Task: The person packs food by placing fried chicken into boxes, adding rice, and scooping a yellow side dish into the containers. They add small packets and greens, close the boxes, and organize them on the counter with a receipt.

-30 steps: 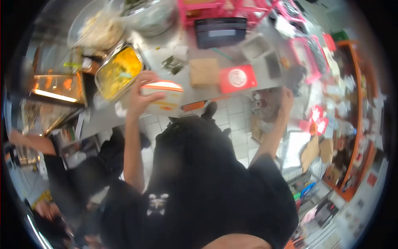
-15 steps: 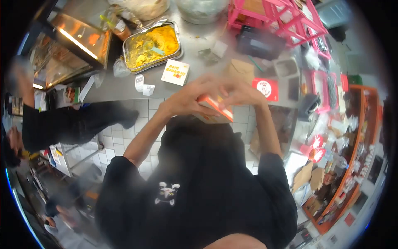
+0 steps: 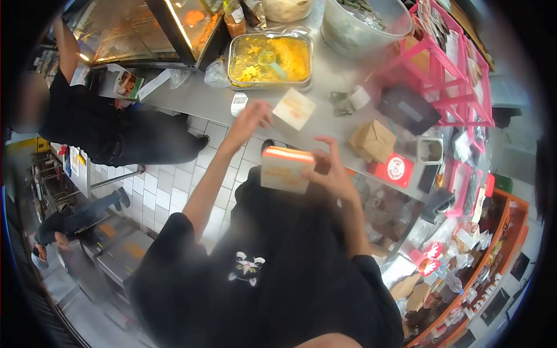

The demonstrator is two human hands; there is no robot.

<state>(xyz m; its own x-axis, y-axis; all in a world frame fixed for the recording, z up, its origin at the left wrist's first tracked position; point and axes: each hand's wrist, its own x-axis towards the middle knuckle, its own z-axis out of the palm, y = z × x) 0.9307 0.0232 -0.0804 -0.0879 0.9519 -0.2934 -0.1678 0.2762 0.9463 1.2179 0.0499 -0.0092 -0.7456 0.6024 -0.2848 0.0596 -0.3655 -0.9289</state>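
My right hand (image 3: 333,174) grips the right side of a small pale carton (image 3: 284,177) with an orange-red top edge, held in front of my body. Raised over the counter's front edge, my left hand (image 3: 249,124) is apart from that carton, its fingers loosely bent and slightly blurred, with nothing visible between them. Just beyond its fingertips lies a white printed slip (image 3: 239,104). A second pale box (image 3: 295,109) rests on the steel counter to the right of my left hand. Behind it is a metal tray (image 3: 270,86) of yellow food with a green scoop.
A brown paper bag (image 3: 374,141), a red card (image 3: 395,169), a dark container (image 3: 408,110) and pink racks (image 3: 481,101) stand at the right. A clear tub (image 3: 365,29) is at the back. One person (image 3: 110,127) stands left by a lit glass case (image 3: 139,35); another is farther off.
My hands have separated: the left has let go of the carton and moved toward the slip, while the right keeps the carton. The view has shifted, so the counter items appear farther right.
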